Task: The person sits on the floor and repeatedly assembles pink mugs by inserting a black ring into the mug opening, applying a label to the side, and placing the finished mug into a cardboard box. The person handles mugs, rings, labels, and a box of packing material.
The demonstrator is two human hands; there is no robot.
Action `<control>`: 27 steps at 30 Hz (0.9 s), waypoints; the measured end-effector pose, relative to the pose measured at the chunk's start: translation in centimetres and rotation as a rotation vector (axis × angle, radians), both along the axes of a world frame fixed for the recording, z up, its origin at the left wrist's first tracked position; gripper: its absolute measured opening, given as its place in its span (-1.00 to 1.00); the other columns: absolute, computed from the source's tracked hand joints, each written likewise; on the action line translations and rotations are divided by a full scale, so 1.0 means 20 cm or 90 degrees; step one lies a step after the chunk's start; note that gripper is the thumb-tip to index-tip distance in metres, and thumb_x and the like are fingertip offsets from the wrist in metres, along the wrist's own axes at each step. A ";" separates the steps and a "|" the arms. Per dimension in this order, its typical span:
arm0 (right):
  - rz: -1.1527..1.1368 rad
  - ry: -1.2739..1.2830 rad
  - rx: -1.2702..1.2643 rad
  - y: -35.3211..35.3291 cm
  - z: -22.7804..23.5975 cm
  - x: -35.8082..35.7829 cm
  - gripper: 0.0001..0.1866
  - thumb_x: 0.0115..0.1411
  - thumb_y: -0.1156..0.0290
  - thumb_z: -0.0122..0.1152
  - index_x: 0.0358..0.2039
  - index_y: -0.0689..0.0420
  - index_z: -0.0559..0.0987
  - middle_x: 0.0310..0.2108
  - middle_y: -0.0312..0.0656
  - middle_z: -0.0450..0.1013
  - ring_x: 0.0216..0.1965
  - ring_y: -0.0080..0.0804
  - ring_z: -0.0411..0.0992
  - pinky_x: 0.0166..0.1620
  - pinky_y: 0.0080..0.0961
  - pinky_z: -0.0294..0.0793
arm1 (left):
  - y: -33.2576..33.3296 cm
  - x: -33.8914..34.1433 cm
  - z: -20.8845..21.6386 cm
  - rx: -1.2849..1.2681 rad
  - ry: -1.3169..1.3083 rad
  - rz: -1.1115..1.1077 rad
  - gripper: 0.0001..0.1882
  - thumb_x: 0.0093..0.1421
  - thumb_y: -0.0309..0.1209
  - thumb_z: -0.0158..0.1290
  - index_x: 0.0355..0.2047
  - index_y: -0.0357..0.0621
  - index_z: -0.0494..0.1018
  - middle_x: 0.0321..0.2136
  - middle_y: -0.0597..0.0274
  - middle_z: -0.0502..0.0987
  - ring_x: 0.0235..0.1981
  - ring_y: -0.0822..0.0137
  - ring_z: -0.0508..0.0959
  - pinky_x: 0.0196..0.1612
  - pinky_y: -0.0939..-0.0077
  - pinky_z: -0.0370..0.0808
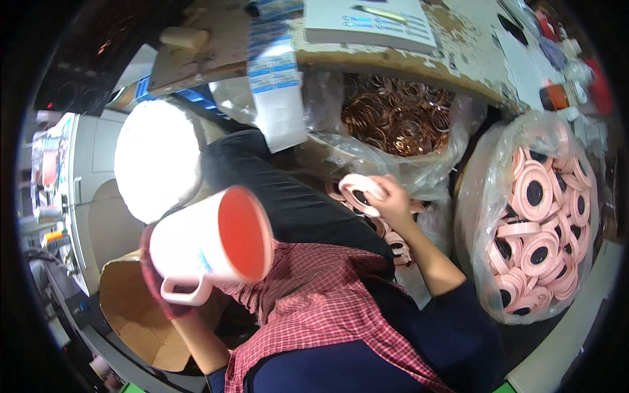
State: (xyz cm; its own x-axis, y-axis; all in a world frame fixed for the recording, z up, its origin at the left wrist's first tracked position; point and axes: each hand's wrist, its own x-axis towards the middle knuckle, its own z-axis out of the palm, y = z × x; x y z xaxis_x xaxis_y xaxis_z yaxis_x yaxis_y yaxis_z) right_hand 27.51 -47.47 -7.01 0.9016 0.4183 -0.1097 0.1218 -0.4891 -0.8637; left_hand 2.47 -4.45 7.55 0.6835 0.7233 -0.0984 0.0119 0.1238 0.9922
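Currently, the left hand [154, 278], in a dark red glove, grips a white mug [191, 241] held up left of the lap, its red inside facing right and its handle toward the near side. Farther right, the bare right hand [392, 202] has its fingers closed on a pink ring-shaped lid [360, 191], apart from the mug. Across the far side runs a worn wooden table [462, 62], its pale paint flaking, with a stack of printed sheets [367, 33] on top and a blue-and-white strip [272, 69] hanging over its edge. Below that edge sits a clear bag of shiny amber rings [396, 121]; at right, another bag [481, 209] bulges with pink lids with black centres. An open cardboard box [141, 321] stands at the near left, a grey cabinet [98, 154] beyond it. The glaring white round thing [157, 157] at left is too overexposed to identify, perhaps a filled bag.
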 end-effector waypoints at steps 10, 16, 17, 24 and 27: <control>0.306 0.135 0.324 1.03 0.57 0.14 -0.21 0.37 0.06 0.20 0.42 0.26 0.19 0.32 -0.07 0.28 0.30 -0.28 0.27 0.35 -0.38 0.19 | -0.18 -0.03 -0.26 -0.157 -0.125 0.104 -0.31 0.39 -0.07 0.05 0.33 -0.30 0.22 0.20 -0.02 0.43 0.20 0.14 0.46 0.30 0.23 0.35; 0.582 0.162 0.278 1.20 0.57 0.01 0.38 0.00 -0.51 0.26 0.51 0.22 -0.10 0.51 0.07 -0.07 0.51 -0.12 -0.08 0.49 -0.24 -0.12 | -0.27 -0.25 -0.18 -0.054 -0.194 0.246 -0.25 0.23 -0.16 0.28 0.29 -0.28 0.25 0.06 0.11 0.45 0.11 0.23 0.46 0.24 0.28 0.38; 0.581 0.213 0.279 1.22 0.58 0.01 0.38 -0.02 -0.44 0.36 0.52 0.18 -0.10 0.51 0.06 -0.09 0.51 -0.09 -0.06 0.47 -0.16 -0.04 | -0.26 -0.26 -0.19 -0.032 -0.176 0.251 -0.26 0.25 -0.13 0.25 0.29 -0.26 0.25 0.08 0.10 0.46 0.11 0.22 0.47 0.23 0.27 0.40; 0.703 -0.045 0.213 1.25 0.68 0.07 0.37 -0.13 -0.07 0.65 0.50 0.19 -0.03 0.48 0.17 -0.11 0.50 0.03 -0.07 0.48 -0.21 -0.04 | -0.15 -0.22 -0.26 -0.052 -0.221 0.272 -0.47 0.35 -0.20 0.16 0.21 -0.19 0.34 0.02 0.17 0.54 0.03 0.29 0.55 0.14 0.35 0.49; 0.681 0.038 0.213 1.23 0.74 0.11 0.39 -0.18 -0.03 0.67 0.51 0.13 -0.03 0.47 0.14 -0.09 0.48 0.04 -0.02 0.46 -0.19 0.03 | -0.11 -0.19 -0.24 -0.063 -0.168 0.291 -0.38 0.29 -0.18 0.20 0.23 -0.25 0.32 0.10 0.15 0.45 0.09 0.28 0.48 0.19 0.32 0.44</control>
State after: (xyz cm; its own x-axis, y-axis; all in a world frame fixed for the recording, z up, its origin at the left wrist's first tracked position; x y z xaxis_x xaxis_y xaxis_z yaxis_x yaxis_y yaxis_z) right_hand 29.64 -22.79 7.78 0.0571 0.9908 0.1230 0.2941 0.1010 -0.9504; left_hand -1.33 -6.69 2.70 0.3116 0.9490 -0.0482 -0.3130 0.1504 0.9378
